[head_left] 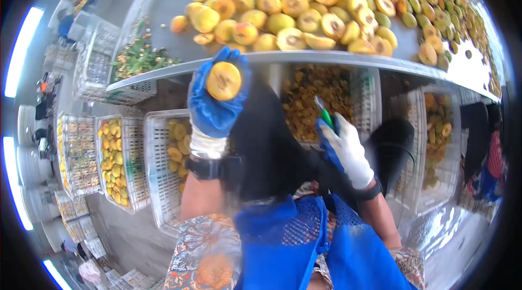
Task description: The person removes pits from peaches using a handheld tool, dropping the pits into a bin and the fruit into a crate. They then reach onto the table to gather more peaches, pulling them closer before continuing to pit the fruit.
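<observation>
My left hand [217, 91], in a blue-coated glove, holds a yellow peach half [223, 81] with its cut face and brown pit hollow turned up. It is just in front of the metal table's edge, close to the heap of cut peaches [293, 4]. My right hand [345, 146], in a white glove with a blue-coated palm, is closed around a green-handled tool [326, 117] with a short metal tip pointing up and left. The tool is over a crate of brownish pieces [315, 94], apart from the peach half. The exact shape of its tip is too small to tell.
The metal table's raised rim [261, 57] runs across in front of me. Green leafy scraps [142, 57] lie at its left end. White plastic crates [160, 181] of peaches stand at the left, and another crate [443, 148] is at the right. A person [492, 154] is at the far right.
</observation>
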Action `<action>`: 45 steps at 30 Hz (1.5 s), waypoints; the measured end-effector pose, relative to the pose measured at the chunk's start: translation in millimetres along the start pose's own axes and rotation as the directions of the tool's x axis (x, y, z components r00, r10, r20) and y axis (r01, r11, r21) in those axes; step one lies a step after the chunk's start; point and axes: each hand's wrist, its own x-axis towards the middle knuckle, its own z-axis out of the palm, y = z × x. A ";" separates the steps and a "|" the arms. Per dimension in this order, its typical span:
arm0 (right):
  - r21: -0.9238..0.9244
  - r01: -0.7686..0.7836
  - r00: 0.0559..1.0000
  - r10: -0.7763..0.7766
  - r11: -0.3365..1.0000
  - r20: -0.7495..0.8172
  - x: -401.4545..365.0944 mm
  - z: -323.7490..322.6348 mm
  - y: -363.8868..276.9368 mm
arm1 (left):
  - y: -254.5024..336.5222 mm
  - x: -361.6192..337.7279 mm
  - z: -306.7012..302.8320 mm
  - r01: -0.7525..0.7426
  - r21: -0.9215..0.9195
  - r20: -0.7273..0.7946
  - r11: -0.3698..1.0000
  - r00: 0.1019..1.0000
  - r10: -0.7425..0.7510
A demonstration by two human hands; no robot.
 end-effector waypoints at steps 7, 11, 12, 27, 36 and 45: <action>-0.191 0.450 0.881 -0.469 0.872 -0.066 -35.2 4.7 -37.0 | -105.8 -12.2 10.1 0.151 0.304 -0.142 0.941 0.984 -0.112; -0.416 0.519 0.809 -0.587 0.747 -0.046 -41.5 6.1 -19.9 | -124.5 -16.8 21.3 0.109 0.523 -0.126 0.845 0.991 -0.050; -0.428 0.508 0.817 -0.575 0.748 -0.035 -42.9 5.3 -18.2 | -125.5 -18.6 20.8 0.103 0.542 -0.120 0.834 0.992 -0.044; 0.148 0.450 0.891 -0.431 0.881 -0.144 -8.3 -7.1 -12.3 | -122.1 -25.9 8.6 0.255 0.184 0.015 0.949 0.965 -0.262; -0.095 0.435 0.848 -0.443 0.895 -0.291 -20.5 -10.2 -28.0 | -124.3 -21.1 -4.8 0.268 0.250 -0.168 0.931 0.958 -0.231; -0.386 0.475 0.843 -0.535 0.791 -0.058 -40.7 21.3 -12.9 | -125.4 -20.1 -0.8 0.227 0.224 -0.129 0.948 0.971 -0.202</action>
